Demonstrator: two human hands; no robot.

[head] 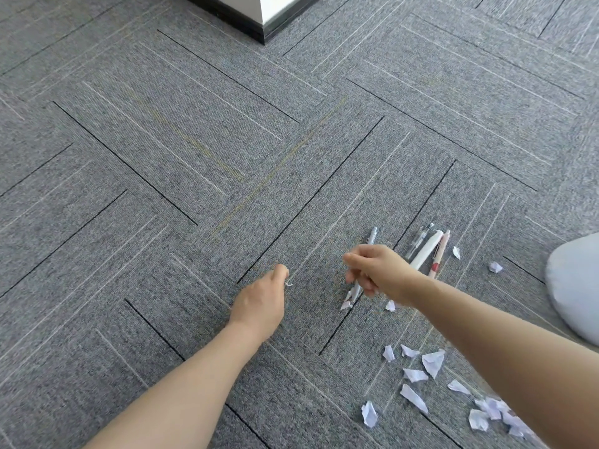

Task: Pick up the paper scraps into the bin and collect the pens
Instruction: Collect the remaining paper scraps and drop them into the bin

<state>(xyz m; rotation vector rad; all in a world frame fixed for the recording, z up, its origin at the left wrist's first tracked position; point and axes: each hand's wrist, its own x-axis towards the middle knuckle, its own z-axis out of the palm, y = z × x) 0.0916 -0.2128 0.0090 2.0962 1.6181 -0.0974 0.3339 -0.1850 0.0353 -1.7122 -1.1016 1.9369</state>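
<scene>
Floor: grey carpet tiles (194, 140), white wall corner (275, 8) at top.
Right hand (377, 270): fingers wrapped round a grey pen (372, 236), right of centre.
Left hand (261, 303): fingers pinching a tiny scrap (288, 284).
Pens (428, 249): three lying just right of that hand.
Paper scraps (432, 362): scattered lower right.

Pens (424, 249) on carpet (194, 157) right of centre, paper scraps (432, 362) nearer, pillar base (259, 14) far behind

No legible text anywhere.
</scene>
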